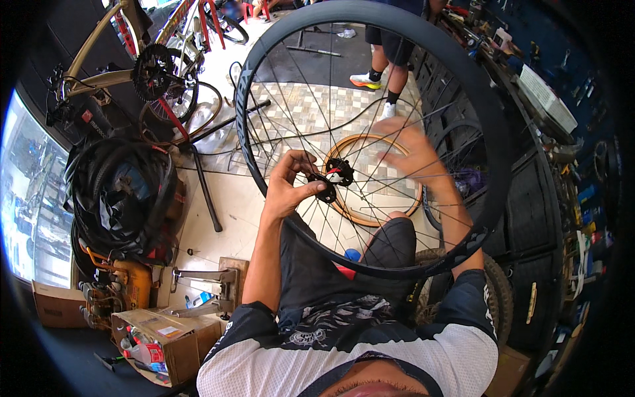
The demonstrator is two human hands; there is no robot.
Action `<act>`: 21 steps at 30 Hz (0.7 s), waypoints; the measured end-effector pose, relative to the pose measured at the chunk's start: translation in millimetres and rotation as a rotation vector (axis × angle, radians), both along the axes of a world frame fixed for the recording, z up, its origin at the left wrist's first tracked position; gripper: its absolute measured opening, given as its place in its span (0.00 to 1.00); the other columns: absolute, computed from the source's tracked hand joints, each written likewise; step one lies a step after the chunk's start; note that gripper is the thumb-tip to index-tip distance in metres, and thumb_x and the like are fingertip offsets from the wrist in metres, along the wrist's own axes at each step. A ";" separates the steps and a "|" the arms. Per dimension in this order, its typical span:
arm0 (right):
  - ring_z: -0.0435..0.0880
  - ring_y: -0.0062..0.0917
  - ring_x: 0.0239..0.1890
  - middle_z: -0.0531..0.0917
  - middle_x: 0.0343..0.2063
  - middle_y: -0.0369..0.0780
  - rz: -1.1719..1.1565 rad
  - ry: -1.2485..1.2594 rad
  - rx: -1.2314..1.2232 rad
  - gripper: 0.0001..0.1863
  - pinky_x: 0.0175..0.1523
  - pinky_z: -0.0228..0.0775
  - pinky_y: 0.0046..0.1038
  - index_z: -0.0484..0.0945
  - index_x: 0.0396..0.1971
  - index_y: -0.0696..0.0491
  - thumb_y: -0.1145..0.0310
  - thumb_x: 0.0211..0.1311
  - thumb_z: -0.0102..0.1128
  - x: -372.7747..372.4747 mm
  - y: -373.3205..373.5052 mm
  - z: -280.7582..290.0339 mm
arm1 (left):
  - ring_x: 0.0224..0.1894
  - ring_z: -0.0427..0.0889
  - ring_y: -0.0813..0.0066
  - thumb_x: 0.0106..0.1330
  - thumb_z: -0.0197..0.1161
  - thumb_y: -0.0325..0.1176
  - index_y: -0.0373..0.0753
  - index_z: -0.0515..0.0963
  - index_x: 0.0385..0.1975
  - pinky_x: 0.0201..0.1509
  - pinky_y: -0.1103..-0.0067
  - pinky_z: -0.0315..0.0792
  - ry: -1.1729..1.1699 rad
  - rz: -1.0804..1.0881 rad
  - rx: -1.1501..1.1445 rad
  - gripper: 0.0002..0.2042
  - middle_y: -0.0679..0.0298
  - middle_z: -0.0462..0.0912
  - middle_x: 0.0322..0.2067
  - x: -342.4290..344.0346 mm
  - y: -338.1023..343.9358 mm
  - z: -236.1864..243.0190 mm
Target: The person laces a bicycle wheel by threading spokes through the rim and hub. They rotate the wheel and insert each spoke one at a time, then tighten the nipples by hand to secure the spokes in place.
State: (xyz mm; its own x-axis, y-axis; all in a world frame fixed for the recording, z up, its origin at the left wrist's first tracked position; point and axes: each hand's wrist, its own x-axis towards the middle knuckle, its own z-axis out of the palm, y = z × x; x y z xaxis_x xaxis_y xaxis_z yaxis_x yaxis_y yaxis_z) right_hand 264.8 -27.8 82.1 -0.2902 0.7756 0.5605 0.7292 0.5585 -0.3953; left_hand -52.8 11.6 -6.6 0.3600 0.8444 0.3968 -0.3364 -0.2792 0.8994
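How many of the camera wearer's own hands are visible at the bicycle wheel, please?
2: the left hand is at the hub of the bicycle wheel; the right hand, blurred, is to the right of the hub. Neither is fully hidden.

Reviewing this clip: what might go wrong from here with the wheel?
The left grip pinches the hub near one end, so the wheel might tip if those fingers slip. The right grip looks blurred and overlaps the wheel in view, so it might knock it sideways.
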 end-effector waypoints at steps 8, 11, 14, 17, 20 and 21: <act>0.80 0.32 0.64 0.81 0.63 0.47 -0.696 0.502 0.683 0.24 0.69 0.72 0.37 0.77 0.67 0.58 0.60 0.80 0.62 131.3 -100.6 57.3 | 0.44 0.79 0.79 0.53 0.85 0.27 0.35 0.75 0.55 0.54 0.79 0.74 -0.027 0.111 0.005 0.30 0.66 0.82 0.41 15.6 0.1 -1.7; 0.82 0.31 0.57 0.83 0.55 0.43 -0.621 0.467 0.677 0.21 0.63 0.73 0.33 0.78 0.65 0.58 0.65 0.79 0.62 70.5 -113.3 44.8 | 0.41 0.80 0.78 0.53 0.86 0.30 0.34 0.75 0.53 0.51 0.78 0.75 0.091 0.204 0.087 0.31 0.65 0.83 0.39 33.4 -0.2 -4.5; 0.84 0.32 0.49 0.85 0.48 0.42 -0.377 0.219 0.515 0.20 0.58 0.75 0.34 0.84 0.54 0.56 0.72 0.63 0.74 4.3 -98.7 13.3 | 0.39 0.81 0.75 0.50 0.88 0.35 0.34 0.77 0.52 0.51 0.75 0.76 0.242 0.309 0.151 0.32 0.63 0.85 0.37 50.3 -6.6 -3.7; 0.84 0.35 0.43 0.84 0.43 0.38 -0.161 0.012 0.353 0.24 0.48 0.79 0.35 0.88 0.53 0.47 0.76 0.54 0.78 -40.6 -80.4 -20.1 | 0.42 0.80 0.71 0.51 0.88 0.39 0.36 0.78 0.54 0.59 0.71 0.69 0.369 0.353 0.157 0.33 0.65 0.85 0.37 68.2 -9.7 -17.1; 0.85 0.32 0.41 0.84 0.42 0.35 -0.045 -0.073 0.357 0.24 0.46 0.79 0.35 0.88 0.52 0.46 0.75 0.51 0.77 -52.8 -66.3 -52.4 | 0.42 0.82 0.72 0.53 0.87 0.40 0.37 0.78 0.55 0.65 0.69 0.61 0.419 0.319 0.163 0.32 0.66 0.87 0.38 78.2 -11.5 -16.4; 0.85 0.31 0.41 0.85 0.42 0.35 -0.043 -0.075 0.358 0.24 0.46 0.80 0.35 0.88 0.52 0.46 0.75 0.51 0.77 -56.5 -63.3 -62.0 | 0.42 0.82 0.72 0.54 0.86 0.39 0.37 0.78 0.55 0.65 0.69 0.61 0.431 0.326 0.171 0.31 0.66 0.87 0.38 79.6 -11.6 -15.4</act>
